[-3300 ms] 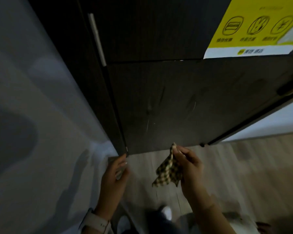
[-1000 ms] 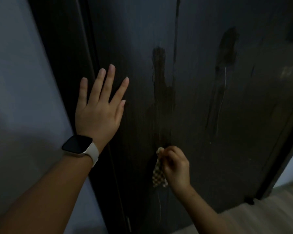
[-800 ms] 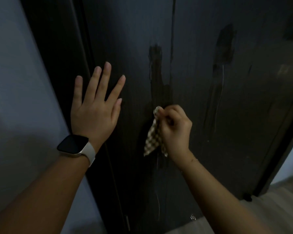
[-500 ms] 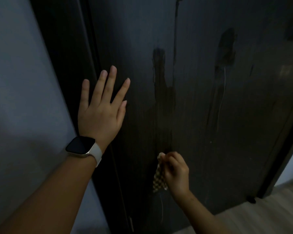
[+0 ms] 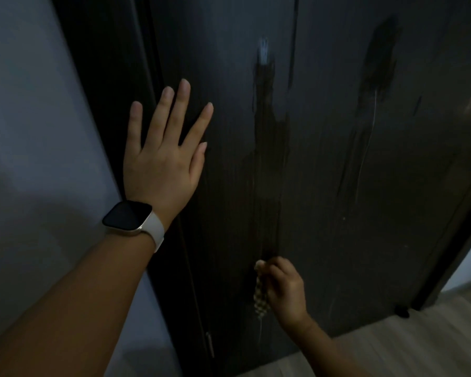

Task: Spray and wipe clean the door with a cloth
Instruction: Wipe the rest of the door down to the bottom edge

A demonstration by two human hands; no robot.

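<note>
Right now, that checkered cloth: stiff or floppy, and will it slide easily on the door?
Probably floppy: the checkered cloth hangs limp below the right hand that pinches it. Likely light, since the fingers alone hold it. It should glide easily where the door looks wet and streaked.

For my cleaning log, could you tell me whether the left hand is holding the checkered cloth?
No, the left hand lies flat and open on the dark door, while the right hand grips the checkered cloth.

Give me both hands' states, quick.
Left hand: open, fingers spread flat against the door.
Right hand: closed, gripping the checked cloth against the door.
</note>
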